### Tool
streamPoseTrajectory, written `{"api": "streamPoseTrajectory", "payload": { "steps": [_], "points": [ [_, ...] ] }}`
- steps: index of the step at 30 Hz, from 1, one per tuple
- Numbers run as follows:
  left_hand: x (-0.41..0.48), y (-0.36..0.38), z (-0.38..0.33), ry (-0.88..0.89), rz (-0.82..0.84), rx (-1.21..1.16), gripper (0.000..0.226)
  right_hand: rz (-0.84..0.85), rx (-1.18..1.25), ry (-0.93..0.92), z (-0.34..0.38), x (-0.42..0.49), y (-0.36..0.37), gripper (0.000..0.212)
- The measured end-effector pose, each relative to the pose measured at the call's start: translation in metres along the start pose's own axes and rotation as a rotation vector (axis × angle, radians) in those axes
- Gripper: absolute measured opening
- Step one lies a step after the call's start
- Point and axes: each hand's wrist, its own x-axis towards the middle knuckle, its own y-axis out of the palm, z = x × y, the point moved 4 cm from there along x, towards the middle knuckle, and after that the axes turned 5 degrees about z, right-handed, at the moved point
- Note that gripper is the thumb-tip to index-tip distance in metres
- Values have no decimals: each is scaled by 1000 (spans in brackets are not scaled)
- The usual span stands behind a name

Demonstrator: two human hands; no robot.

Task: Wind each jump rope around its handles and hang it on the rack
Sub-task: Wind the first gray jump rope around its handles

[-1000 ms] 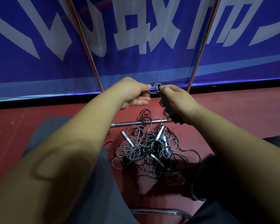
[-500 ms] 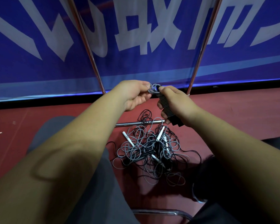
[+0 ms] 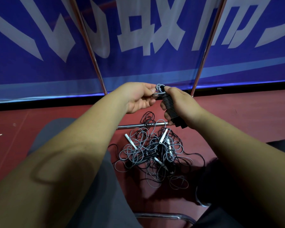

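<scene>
In the head view, the right hand [image 3: 183, 104] is curled round a pair of black handles [image 3: 179, 123] held side by side, with the thumb lying along the top and the fingers wrapped underneath. Grey rope [image 3: 169, 104] is wound in tight turns around the handles, and their bare black ends poke out below the palm. The left hand [image 3: 138, 97] sits just beside it with the palm turned up. Its thumb and forefinger pinch the loose loop [image 3: 159, 89] of rope at the top end of the coil, while its other fingers are loosely curled and hold nothing. Both hands are raised above the red floor [image 3: 237, 120], in front of the rack [image 3: 204, 51]. The rack's two chrome poles slant up to left and right, and its low bar [image 3: 132, 126] lies near the floor below the hands. Behind the rack stands a blue banner [image 3: 39, 71] with large white characters. On the floor between the person's legs lies a pile [image 3: 155, 155] of tangled grey and black ropes. Some of its loops cross the bar, and several white handles [image 3: 130, 140] stick out of it. Grey trousers [image 3: 97, 186] cover the left leg, and a chrome chair tube [image 3: 163, 215] runs along the bottom edge.
</scene>
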Motion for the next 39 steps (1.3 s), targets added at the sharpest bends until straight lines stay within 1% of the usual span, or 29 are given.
{"api": "streamPoseTrajectory", "payload": {
  "steps": [4, 6, 8, 12, 16, 22, 27, 29, 33, 35, 39],
  "points": [
    [-2, 0, -2, 45, 1, 41, 20, 80, 8, 31, 3, -3, 0, 52],
    [-2, -2, -2, 75, -55, 3, 14, 101, -36, 60, 4, -6, 0, 54],
    [0, -5, -1, 104, -101, -17, 13, 104, -75, 71, 6, -8, -1, 56],
    [-1, -3, 0, 170, -105, -26, 8, 88, -66, 54, 10, -10, 0, 49],
    [-3, -1, -1, 236, -111, -12, 7, 78, -57, 32, 7, -2, -4, 47],
    [-10, -1, -11, 307, -162, 201, 23, 61, -117, 31, 7, -2, -8, 44],
    [-9, 7, -10, 297, -154, 276, 16, 64, -139, 0, 5, -2, -9, 34],
    [-8, 9, -8, 323, -137, 308, 14, 69, -137, -10, 6, -2, -10, 33],
    [-7, 8, -8, 374, -164, 424, 23, 81, -157, -2, 3, 1, -10, 40],
    [-6, 8, -8, 389, -173, 489, 25, 84, -161, 1, 1, 0, -9, 38],
    [-2, 6, -6, 404, -200, 590, 16, 81, -167, 9, -1, -1, -10, 31]
  ]
}}
